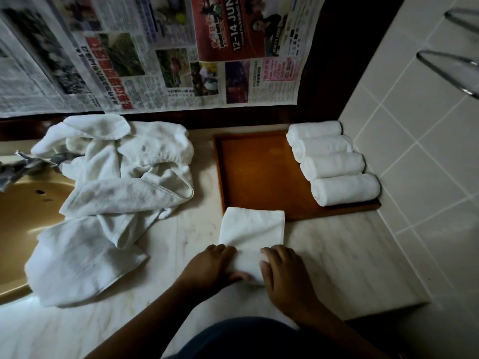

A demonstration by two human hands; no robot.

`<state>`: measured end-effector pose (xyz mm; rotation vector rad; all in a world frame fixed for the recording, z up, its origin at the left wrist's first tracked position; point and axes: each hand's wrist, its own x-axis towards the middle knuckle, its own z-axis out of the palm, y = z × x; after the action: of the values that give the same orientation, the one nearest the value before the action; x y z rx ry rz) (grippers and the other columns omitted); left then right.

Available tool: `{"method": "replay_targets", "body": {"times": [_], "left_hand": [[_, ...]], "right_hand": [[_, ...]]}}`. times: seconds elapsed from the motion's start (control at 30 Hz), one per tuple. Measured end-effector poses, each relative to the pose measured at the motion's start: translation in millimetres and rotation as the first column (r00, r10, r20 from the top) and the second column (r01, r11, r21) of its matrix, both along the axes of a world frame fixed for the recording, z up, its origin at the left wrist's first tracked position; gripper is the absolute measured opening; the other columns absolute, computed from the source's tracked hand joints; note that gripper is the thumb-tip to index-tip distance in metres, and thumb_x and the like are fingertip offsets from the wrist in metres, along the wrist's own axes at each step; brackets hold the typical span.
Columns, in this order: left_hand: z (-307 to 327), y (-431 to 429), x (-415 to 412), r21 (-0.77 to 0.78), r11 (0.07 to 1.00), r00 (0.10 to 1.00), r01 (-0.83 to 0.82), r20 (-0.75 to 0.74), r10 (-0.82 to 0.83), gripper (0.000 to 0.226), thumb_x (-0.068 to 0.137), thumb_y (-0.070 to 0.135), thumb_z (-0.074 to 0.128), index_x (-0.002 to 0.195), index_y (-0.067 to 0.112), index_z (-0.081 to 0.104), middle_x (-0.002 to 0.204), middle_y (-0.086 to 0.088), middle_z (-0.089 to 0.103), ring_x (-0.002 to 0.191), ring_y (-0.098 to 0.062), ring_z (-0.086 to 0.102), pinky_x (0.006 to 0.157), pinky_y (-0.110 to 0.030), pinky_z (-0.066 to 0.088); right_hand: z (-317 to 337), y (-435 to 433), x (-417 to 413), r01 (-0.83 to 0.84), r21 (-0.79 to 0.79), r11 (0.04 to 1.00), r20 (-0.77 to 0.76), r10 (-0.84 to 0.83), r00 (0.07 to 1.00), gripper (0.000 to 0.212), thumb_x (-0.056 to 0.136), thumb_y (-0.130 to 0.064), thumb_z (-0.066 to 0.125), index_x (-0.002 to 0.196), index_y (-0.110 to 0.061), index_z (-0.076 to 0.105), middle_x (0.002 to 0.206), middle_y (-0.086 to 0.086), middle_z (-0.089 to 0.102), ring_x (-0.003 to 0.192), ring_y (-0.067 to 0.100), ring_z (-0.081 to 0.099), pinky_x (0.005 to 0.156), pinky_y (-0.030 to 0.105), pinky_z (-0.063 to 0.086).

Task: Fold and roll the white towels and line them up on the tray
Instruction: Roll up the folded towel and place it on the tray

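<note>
A folded white towel (252,229) lies as a long strip on the marble counter, its far end touching the front edge of the brown wooden tray (259,172). My left hand (210,268) and my right hand (282,273) grip its near end from either side, fingers curled over a small roll started there. Several rolled white towels (334,161) lie side by side along the tray's right side. A heap of loose white towels (116,182) sits to the left.
A tan sink basin (28,218) with a metal tap (23,164) lies at the far left, partly covered by the loose towels. Newspaper sheets (155,53) hang on the wall behind. A tiled wall (420,156) bounds the right, with a metal rail (451,66) above.
</note>
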<state>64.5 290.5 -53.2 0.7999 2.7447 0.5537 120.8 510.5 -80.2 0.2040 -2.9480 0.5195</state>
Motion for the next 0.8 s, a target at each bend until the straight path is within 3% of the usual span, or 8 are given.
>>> {"method": "replay_targets", "body": {"times": [0.1, 0.27, 0.37, 0.47, 0.6, 0.63, 0.7, 0.8], "left_hand": [[10, 5, -4, 0.001, 1.0, 0.978, -0.018, 0.208, 0.018, 0.075, 0.077, 0.091, 0.031, 0.106, 0.027, 0.057, 0.098, 0.006, 0.065, 0.084, -0.012, 0.06, 0.076, -0.031, 0.051], [3, 15, 6, 0.025, 0.959, 0.904, -0.284, 0.341, 0.259, 0.058, 0.098, 0.066, 0.026, 0.087, 0.022, 0.062, 0.084, 0.004, 0.066, 0.078, -0.011, 0.062, 0.08, -0.034, 0.051], [1, 19, 9, -0.032, 0.927, 0.874, -0.374, 0.323, 0.364, 0.055, 0.103, 0.055, 0.027, 0.099, 0.016, 0.066, 0.096, -0.003, 0.07, 0.086, -0.016, 0.065, 0.084, -0.033, 0.051], [1, 19, 11, -0.058, 0.893, 0.829, -0.447, 0.348, 0.437, 0.054, 0.101, 0.057, 0.031, 0.112, 0.012, 0.059, 0.108, -0.011, 0.069, 0.091, -0.023, 0.066, 0.081, -0.034, 0.052], [17, 13, 15, -0.208, 0.809, 0.57, -0.55, 0.615, 0.545, 0.073, 0.095, 0.066, 0.038, 0.143, 0.012, 0.026, 0.1, -0.014, 0.061, 0.056, -0.022, 0.07, 0.049, -0.03, 0.057], [20, 13, 18, -0.254, 0.819, 0.604, -0.514, 0.571, 0.556, 0.074, 0.093, 0.069, 0.037, 0.141, 0.013, 0.028, 0.097, -0.011, 0.061, 0.055, -0.019, 0.07, 0.051, -0.031, 0.058], [18, 9, 26, -0.259, 0.855, 0.814, -0.449, 0.275, 0.511, 0.068, 0.091, 0.074, 0.029, 0.131, 0.019, 0.038, 0.1, -0.001, 0.064, 0.066, -0.012, 0.066, 0.057, -0.03, 0.054], [8, 7, 46, 0.04, 0.962, 0.954, -0.27, -0.123, 0.273, 0.051, 0.092, 0.071, 0.03, 0.114, 0.029, 0.049, 0.104, 0.008, 0.059, 0.084, -0.012, 0.058, 0.061, -0.025, 0.046]], "right_hand": [[-2, 8, 7, 0.001, -0.029, 1.0, -0.018, -0.001, 1.0, 0.042, 0.103, -0.047, 0.035, 0.114, -0.022, 0.067, 0.103, -0.007, 0.065, 0.09, 0.014, 0.059, 0.075, 0.035, 0.051], [10, 8, -9, 0.033, -0.052, 0.998, 0.058, -0.03, 0.998, 0.043, 0.102, -0.047, 0.031, 0.076, -0.026, 0.058, 0.069, -0.008, 0.057, 0.061, 0.011, 0.053, 0.064, 0.038, 0.048], [14, 3, -9, 0.038, 0.044, 0.998, 0.081, -0.041, 0.996, 0.043, 0.102, -0.046, 0.028, 0.08, -0.026, 0.059, 0.076, -0.006, 0.057, 0.064, 0.013, 0.053, 0.068, 0.037, 0.048], [10, 5, 7, -0.039, 0.006, 0.999, 0.057, 0.038, 0.998, 0.038, 0.104, -0.045, 0.03, 0.092, -0.026, 0.061, 0.089, -0.007, 0.057, 0.077, 0.012, 0.051, 0.07, 0.034, 0.044], [7, 9, 21, -0.042, -0.076, 0.996, 0.056, 0.046, 0.997, 0.037, 0.103, -0.044, 0.036, 0.081, -0.026, 0.059, 0.077, -0.009, 0.055, 0.069, 0.01, 0.05, 0.064, 0.035, 0.044], [6, 10, 20, -0.045, -0.09, 0.995, 0.065, 0.051, 0.997, 0.037, 0.103, -0.043, 0.038, 0.077, -0.025, 0.058, 0.073, -0.009, 0.054, 0.065, 0.009, 0.05, 0.062, 0.035, 0.045], [7, 10, 17, -0.04, -0.135, 0.99, 0.104, 0.054, 0.993, 0.042, 0.101, -0.044, 0.039, 0.07, -0.022, 0.056, 0.065, -0.007, 0.054, 0.058, 0.011, 0.051, 0.058, 0.037, 0.046], [15, 9, 7, 0.066, -0.143, 0.988, 0.233, -0.031, 0.972, 0.052, 0.1, -0.051, 0.034, 0.071, -0.016, 0.06, 0.066, 0.0, 0.061, 0.061, 0.015, 0.058, 0.061, 0.038, 0.05]]}}
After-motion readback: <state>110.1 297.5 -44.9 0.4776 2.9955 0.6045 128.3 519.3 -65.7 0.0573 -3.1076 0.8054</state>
